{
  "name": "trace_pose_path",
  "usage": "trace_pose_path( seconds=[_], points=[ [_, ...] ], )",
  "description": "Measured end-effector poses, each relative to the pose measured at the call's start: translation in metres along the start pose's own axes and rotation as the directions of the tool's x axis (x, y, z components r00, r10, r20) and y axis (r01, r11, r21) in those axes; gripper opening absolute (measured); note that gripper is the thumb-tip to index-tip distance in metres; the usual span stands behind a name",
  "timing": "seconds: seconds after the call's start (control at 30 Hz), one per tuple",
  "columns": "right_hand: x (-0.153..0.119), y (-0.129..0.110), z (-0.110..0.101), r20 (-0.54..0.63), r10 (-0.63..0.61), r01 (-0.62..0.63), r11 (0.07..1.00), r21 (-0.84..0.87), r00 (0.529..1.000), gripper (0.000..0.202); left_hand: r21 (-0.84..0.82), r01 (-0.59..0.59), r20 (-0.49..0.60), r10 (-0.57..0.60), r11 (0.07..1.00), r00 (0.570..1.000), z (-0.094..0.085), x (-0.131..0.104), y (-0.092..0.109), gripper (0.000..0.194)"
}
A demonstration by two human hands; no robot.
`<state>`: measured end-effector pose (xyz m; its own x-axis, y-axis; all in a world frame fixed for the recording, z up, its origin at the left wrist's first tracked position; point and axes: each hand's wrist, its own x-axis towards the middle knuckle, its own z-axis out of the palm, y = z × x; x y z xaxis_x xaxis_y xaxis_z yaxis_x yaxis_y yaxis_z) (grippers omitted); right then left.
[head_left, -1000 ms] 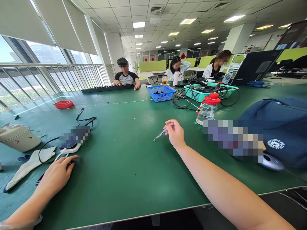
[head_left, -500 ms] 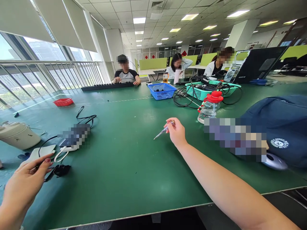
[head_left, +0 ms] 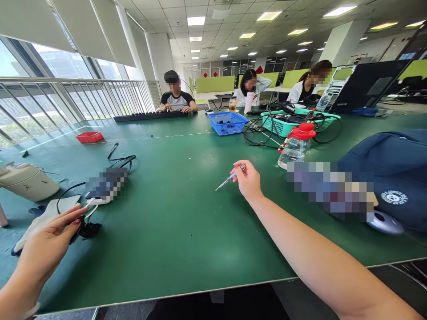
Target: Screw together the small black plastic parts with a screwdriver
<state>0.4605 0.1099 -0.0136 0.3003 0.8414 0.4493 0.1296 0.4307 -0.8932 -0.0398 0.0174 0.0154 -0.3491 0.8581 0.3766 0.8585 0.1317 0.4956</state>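
My right hand (head_left: 247, 180) is closed around a slim screwdriver (head_left: 227, 181) with a clear handle. Its metal tip points down and left, a little above the green tabletop (head_left: 187, 249). At the left front, my left hand (head_left: 50, 238) has its thumb and fingers pinched on a small black object (head_left: 89, 230), whose exact kind I cannot make out. Just beyond that hand lies a phone-like device (head_left: 106, 184), blurred out, with a white cable and a black cord. A pale flat pouch or cloth (head_left: 50, 213) lies partly under the left hand.
Left stands a cream pot-shaped container (head_left: 28, 182); farther back is a red tray (head_left: 90, 137). A blue basket (head_left: 228, 123), a green basket (head_left: 278, 126) of cables and a red-lidded bottle (head_left: 295, 149) stand beyond my right hand. A navy backpack (head_left: 383, 155) lies right. Several people sit opposite.
My left hand has shifted slightly right with the black object. The camera view has tilted a little; the right hand keeps the screwdriver in nearly the same place.
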Motion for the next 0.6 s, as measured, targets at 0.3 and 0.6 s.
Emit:
trace_pose_path(
  seconds=[0.3, 0.6],
  points=[
    [0.0, 0.0, -0.001, 0.004, -0.001, 0.001, 1.0, -0.013, 1.0, 0.021, -0.147, 0.168, 0.132, -0.149, 0.975, 0.98, -0.006, -0.006, 0.019, 0.047],
    [-0.001, -0.002, 0.0, 0.001, 0.005, -0.005, 1.0, -0.023, 1.0, 0.023, -0.138, 0.205, 0.199, -0.176, 0.969, 0.964, -0.011, -0.006, 0.021, 0.053]
  ],
)
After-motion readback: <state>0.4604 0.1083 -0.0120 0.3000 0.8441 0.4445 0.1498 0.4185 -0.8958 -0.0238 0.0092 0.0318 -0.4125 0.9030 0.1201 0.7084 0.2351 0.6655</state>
